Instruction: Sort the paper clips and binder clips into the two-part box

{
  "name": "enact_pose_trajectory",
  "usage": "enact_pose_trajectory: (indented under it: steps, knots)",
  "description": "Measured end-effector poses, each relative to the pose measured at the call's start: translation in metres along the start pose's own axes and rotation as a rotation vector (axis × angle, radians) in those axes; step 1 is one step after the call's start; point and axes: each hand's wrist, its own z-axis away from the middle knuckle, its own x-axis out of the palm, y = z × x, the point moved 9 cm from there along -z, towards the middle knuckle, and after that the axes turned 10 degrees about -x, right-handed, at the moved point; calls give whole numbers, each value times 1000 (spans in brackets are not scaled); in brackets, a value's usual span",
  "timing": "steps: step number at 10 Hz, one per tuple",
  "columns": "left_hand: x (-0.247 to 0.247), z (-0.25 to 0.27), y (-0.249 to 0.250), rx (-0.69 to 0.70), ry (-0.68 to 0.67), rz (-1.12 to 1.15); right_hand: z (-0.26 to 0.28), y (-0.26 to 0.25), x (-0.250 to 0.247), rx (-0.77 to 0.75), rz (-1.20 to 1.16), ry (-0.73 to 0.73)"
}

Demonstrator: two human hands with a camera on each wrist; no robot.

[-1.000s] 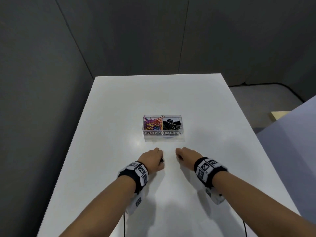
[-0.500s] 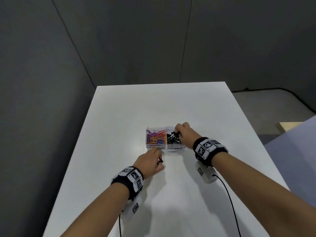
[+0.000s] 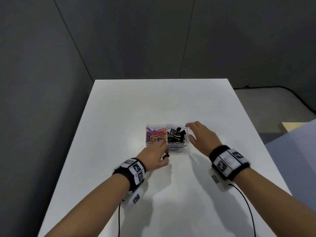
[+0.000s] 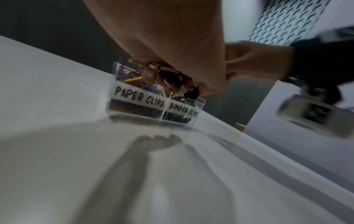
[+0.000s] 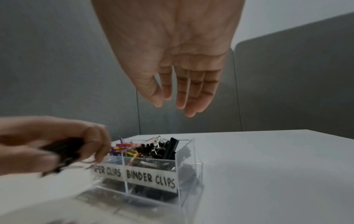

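**Both hands at the clear two-part box**

A clear acrylic two-part box (image 3: 168,147) sits near the middle of the white tabletop (image 3: 119,117). Its front wall carries handwritten labels reading "PAPER CLIPS" and "BINDER CLIPS". The compartment on the 9 o'clock side holds a heap of coloured wire paper clips (image 3: 156,135) (pink, orange, purple and yellow among them). The 3 o'clock compartment holds black binder clips with silver wire handles (image 3: 177,135), some standing above the rim.

The left hand (image 3: 156,156) is at the box's front wall, at about 7 o'clock of it, over the paper-clip label. Its grip is curled shut around several dark binder clips (image 4: 172,75); the left wrist view shows their silver handles and black bodies between the fingers (image 4: 148,74), and one dark piece pokes out of the fist in the head view. How many it holds I cannot tell.

The right hand (image 3: 201,135) hovers just beside the box at its 3 o'clock end, above the tabletop. Its grip is apart and empty: the right wrist view shows the palm bare and the fingers (image 5: 191,89) straight, close together, pointing away from the wrist.

Both wrists wear black bands with white marker tags (image 3: 135,170).
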Motion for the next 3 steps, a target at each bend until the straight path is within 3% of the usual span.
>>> enact_pose_trajectory:
  steps: [2, 3]
  knots:
    - [-33, -44, 29, 49, 59, -44, 157, 25, -2, 55, -73, 110]
    - [-25, -72, 43, 50, -21, -129, 235, 41, 3, 256, -170, 116]
